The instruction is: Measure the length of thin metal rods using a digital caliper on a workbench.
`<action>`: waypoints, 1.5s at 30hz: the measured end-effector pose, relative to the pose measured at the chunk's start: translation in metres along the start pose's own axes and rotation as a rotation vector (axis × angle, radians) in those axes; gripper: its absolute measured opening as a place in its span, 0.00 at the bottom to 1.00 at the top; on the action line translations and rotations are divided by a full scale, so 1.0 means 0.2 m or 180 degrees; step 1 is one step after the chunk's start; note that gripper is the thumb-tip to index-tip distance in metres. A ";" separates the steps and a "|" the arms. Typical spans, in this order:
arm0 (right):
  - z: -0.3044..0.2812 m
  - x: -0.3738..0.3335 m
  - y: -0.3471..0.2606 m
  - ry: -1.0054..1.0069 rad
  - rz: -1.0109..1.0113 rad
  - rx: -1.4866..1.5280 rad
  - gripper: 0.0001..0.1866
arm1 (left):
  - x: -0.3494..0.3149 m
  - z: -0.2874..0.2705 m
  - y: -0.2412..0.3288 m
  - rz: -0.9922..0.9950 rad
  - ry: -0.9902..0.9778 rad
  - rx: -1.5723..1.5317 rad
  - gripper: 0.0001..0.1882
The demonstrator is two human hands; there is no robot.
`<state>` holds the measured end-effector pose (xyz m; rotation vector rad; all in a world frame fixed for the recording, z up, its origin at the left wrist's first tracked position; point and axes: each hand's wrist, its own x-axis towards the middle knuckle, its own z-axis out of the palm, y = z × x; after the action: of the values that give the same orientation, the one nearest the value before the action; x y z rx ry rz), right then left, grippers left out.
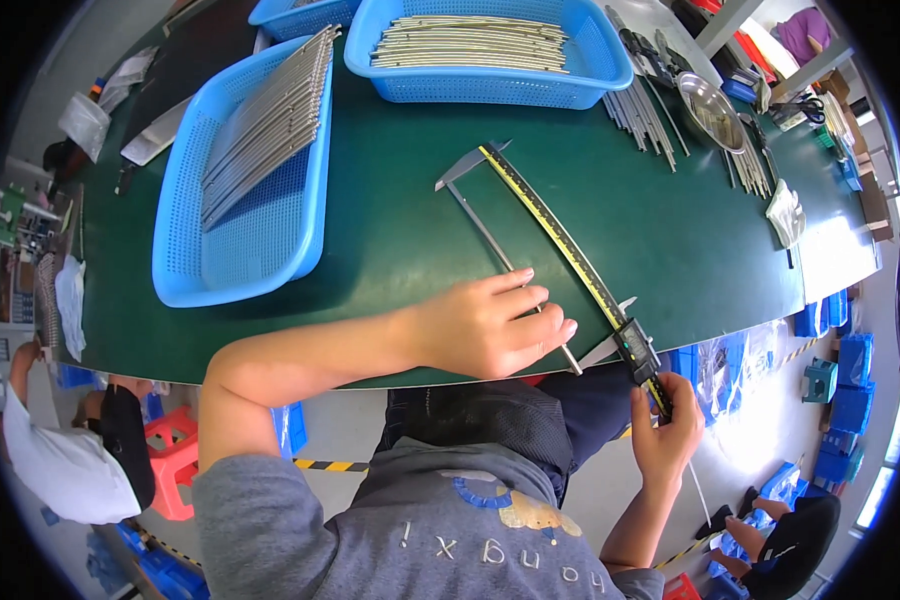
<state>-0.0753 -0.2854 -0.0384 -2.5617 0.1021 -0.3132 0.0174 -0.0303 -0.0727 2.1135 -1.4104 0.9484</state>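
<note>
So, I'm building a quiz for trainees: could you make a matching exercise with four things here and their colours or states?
1. Left hand
2. Right hand
3. Tabletop
4. Perforated plastic baskets

A. dark green
B. holding the digital caliper by its near end
C. light blue
D. on a slim metal rod

Pairs: 1-D, 2-B, 3-A, 4-C

A shiny metal bowl (711,110) lies toward the far right of the green table (390,225), a crumpled white cloth (786,214) near the table's right end, while beyond it a red stool (173,460) stands near a person in a white top (65,455) at left and blue bins (852,405) are stacked at right.
</note>
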 end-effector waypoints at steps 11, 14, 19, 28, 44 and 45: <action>-0.01 0.00 0.02 -0.0052 0.0006 0.0086 0.14 | -0.01 0.01 0.01 -0.0056 -0.0286 -0.0049 0.12; -0.01 0.00 0.01 -0.0080 0.0038 0.0084 0.14 | -0.01 0.01 0.00 -0.0036 -0.0316 -0.0035 0.11; -0.01 0.00 0.01 -0.0118 0.0075 0.0024 0.14 | -0.01 0.02 0.00 -0.0082 -0.0315 -0.0010 0.11; -0.02 -0.03 0.01 -0.0132 0.0040 0.0004 0.14 | -0.01 0.01 0.02 -0.0096 -0.0336 -0.0050 0.11; -0.02 -0.04 -0.02 -0.0148 -0.0101 -0.0043 0.15 | 0.03 -0.06 -0.05 -0.0225 -0.0778 -0.0290 0.11; -0.02 -0.04 -0.02 -0.0138 -0.0125 -0.0081 0.15 | 0.03 -0.07 -0.05 -0.0224 -0.0821 -0.0267 0.11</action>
<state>-0.0839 -0.2832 -0.0349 -2.5968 0.0400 -0.2725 0.0238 -0.0214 -0.0591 2.2679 -1.4565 0.5953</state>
